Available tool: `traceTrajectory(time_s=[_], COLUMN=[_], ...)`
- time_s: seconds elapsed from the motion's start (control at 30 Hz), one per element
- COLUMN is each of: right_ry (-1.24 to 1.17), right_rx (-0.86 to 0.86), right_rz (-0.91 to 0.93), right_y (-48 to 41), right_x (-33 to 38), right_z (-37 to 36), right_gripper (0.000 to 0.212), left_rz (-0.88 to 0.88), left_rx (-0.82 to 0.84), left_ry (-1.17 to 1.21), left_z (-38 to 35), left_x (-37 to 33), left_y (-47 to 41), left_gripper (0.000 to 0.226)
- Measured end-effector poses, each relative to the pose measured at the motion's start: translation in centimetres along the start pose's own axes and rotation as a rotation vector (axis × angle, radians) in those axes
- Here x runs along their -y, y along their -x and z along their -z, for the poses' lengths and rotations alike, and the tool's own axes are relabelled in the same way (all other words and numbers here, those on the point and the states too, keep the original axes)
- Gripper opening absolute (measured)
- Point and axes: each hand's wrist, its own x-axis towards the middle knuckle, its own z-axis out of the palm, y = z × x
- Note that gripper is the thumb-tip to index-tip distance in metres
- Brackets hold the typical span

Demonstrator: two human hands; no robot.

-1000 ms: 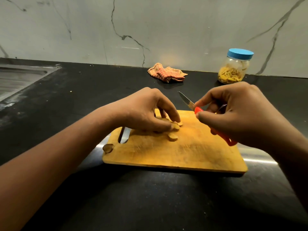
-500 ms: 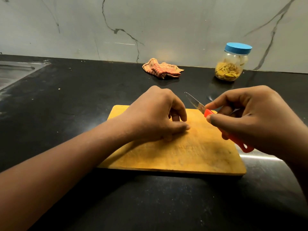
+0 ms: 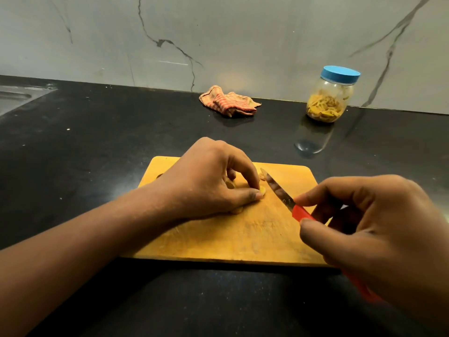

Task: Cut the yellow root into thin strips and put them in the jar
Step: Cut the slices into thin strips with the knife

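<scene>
One blue-lidded jar of yellow strips

Black worktop with pale flecks; grey-white wall with dark veins. The cutting board is yellow-orange. The knife has a red handle, silvery blade. At one o'clock the clear jar has a blue lid, yellow strips inside; at twelve, the cloth is orange-red striped.

root slice: pale yellow, flat on cutting board | jar: upright, blue lid on, yellow strips inside
</scene>
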Motion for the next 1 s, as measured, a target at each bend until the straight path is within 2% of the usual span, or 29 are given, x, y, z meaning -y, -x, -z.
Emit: traceTrajectory(time_s=[0.43,0.63,0.73,1.0], right_ry=[0.171,0.177,0.162,0.117], right_rx=[0.033,0.127,0.158,0.134], right_rz=[0.039,0.045,0.049,0.047], right_y=[0.4,-0.4,-1.3,0.6], right_x=[-0.2,0.1,0.1,-0.2], right_z=[-0.4,-0.4,-0.4,0.0], right_gripper=[0.023,0.032,0.025,0.023], left_rz=[0.058,0.041,0.034,0.083], left_rx=[0.031,0.025,0.028,0.032], left_ry=[0.011,-0.034,-0.046,0.014], left_z=[-0.1,-0.1,-0.1,0.0], left_x=[-0.2,-0.3,-0.4,-0.6], left_y=[-0.4,-0.4,-0.4,-0.7], left_gripper=[0.010,0.008,0.008,0.010])
